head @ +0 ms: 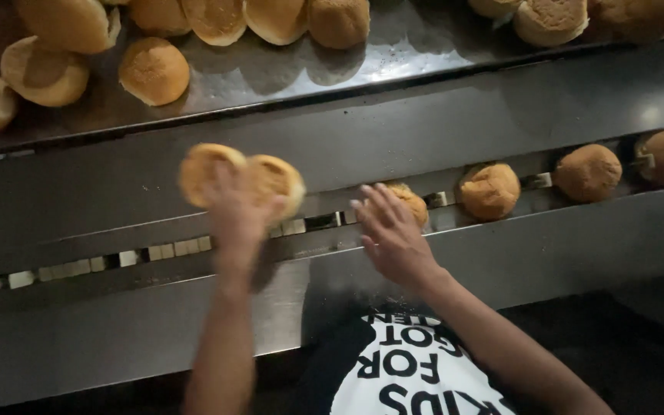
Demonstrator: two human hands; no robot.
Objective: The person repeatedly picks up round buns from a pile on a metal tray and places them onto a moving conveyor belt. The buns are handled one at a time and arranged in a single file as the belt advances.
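A split bun [241, 183], golden and opened into two joined halves (blurred), is gripped above the conveyor slot [155, 251] by the left hand [236, 209]. Further right, a round bun [413, 204] in the slot is touched by the right hand [390, 230], fingers spread flat.

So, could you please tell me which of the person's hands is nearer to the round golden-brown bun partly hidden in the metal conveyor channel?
Right. The right hand lies against that round golden-brown bun; the left hand is further left, holding two pale buns.
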